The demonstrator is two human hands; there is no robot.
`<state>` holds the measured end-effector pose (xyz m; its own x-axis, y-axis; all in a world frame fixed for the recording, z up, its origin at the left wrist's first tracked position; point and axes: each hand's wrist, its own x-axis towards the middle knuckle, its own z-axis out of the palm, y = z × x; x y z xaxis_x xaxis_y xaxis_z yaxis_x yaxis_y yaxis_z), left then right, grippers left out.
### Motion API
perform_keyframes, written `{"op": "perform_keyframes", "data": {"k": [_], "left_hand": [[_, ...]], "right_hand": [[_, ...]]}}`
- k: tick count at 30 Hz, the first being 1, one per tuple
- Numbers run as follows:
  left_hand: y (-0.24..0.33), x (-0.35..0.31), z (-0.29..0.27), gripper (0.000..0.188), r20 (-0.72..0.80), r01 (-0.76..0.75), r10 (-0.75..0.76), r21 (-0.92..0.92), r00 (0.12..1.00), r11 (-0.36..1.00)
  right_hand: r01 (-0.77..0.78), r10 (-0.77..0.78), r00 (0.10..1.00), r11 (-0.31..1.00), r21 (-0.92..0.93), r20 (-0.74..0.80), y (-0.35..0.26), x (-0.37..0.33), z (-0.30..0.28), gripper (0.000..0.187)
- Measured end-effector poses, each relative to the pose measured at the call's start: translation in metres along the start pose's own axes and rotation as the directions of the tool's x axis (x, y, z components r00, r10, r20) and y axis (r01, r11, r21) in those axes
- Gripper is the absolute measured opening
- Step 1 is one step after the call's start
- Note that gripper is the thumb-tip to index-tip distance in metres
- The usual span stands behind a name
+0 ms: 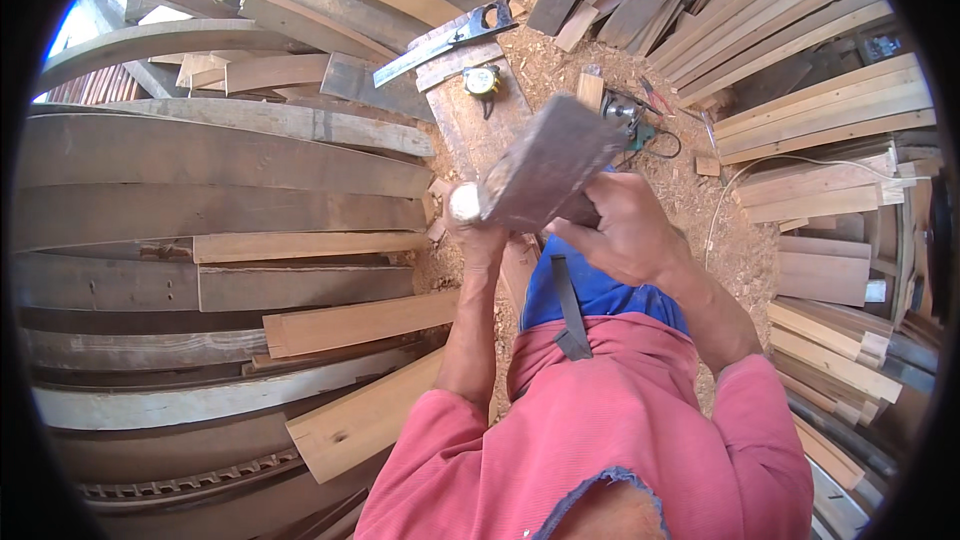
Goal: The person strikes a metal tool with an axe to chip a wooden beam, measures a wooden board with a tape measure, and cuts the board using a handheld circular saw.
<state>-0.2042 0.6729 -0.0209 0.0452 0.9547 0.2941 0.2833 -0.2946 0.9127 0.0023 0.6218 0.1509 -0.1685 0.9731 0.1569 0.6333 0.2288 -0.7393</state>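
holding: both hands grip one grey wood block (548, 165), frame centre
left hand (478, 230): closed on its lower end
right hand (625, 230): closed on its underside
tools: one handsaw (450, 40), one tape measure (482, 81), upper centre
around: stacked planks (220, 200) left, right

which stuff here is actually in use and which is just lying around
In hand: grey wood block, gripped by the right hand and the left hand.

Lying about: handsaw, yellow tape measure, power tool on the sawdust, stacked planks on both sides.
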Motion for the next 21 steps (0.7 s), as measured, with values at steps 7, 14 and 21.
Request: {"op": "perform_keyframes", "data": {"k": [7, 14, 21], "left_hand": [[-0.014, 0.006, -0.005, 0.018, 0.17, 0.114, -0.104, -0.051, 0.98, 0.992], [-0.004, 0.012, -0.002, 0.02, 0.156, 0.12, -0.109, -0.063, 0.982, 0.991], [-0.002, 0.01, -0.001, 0.018, -0.021, 0.001, -0.002, -0.044, 1.0, 0.999]], "right_hand": [[-0.086, 0.184, 0.962, 0.905, 0.417, -0.2, -0.008, -0.01, -0.026, 0.027], [0.022, 0.121, 0.906, 0.944, 0.33, -0.406, -0.012, -0.011, -0.045, 0.031], [0.122, 0.023, 0.884, 0.953, 0.278, -0.466, -0.018, -0.004, -0.038, 0.022]]}}
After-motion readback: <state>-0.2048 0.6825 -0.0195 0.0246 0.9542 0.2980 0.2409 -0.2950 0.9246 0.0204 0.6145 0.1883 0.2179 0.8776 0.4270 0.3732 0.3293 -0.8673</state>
